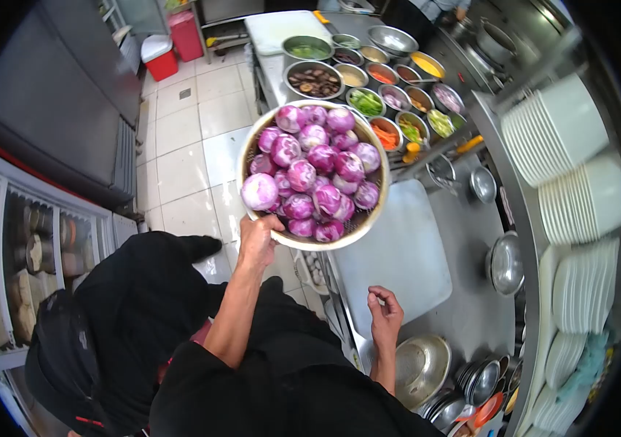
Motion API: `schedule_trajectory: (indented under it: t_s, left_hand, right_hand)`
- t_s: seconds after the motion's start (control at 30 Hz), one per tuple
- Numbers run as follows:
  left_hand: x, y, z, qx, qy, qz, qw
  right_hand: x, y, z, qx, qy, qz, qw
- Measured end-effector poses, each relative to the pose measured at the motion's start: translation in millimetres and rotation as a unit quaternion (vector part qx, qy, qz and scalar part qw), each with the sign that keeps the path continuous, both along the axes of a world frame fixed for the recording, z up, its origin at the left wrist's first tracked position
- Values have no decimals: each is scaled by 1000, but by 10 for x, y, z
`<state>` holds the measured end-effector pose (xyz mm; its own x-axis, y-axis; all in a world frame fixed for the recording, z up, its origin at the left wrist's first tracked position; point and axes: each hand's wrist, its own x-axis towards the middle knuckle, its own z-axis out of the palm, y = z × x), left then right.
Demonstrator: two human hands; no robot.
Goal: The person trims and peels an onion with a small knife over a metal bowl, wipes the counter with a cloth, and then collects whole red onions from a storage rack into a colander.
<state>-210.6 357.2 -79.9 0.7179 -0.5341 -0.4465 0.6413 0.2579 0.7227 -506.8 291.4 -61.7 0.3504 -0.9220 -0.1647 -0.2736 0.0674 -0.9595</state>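
Note:
My left hand [258, 239] grips the near rim of a round colander [373, 221], thumb over the edge. It is heaped with peeled red onions [301, 175] and held up beside the counter, tilted so its contents face me. Over the near edge of a white cutting board [398, 255] is my right hand [385, 313], fingers loosely curled and nothing seen in them. The colander covers the board's far end.
Metal bowls of cut vegetables [366, 102] and one of mushrooms [315, 80] stand beyond the colander. White plates [558, 138] fill the right shelf. A large metal bowl [422, 368] sits near my right forearm. Another person in black [106, 320] bends close at my left.

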Motion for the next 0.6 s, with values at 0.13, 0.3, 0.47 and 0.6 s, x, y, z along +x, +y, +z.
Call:
schedule_trajectory:
  t_s: [0.13, 0.3, 0.47, 0.6]
  left_hand:
    - [645, 372, -92, -11, 30, 90, 995]
    - [1190, 586, -460, -12, 47, 164, 985]
    - [1461, 728, -738, 5, 89, 203, 975]
    - [1633, 845, -1104, 10, 108, 225, 968]
  right_hand:
    - [510, 15, 51, -40, 41, 40, 998]
    - [790, -118, -28, -80, 103, 48, 990]
    - [1055, -480, -227, -224, 241, 111, 938]
    - [1502, -541, -423, -323, 409, 114, 846]
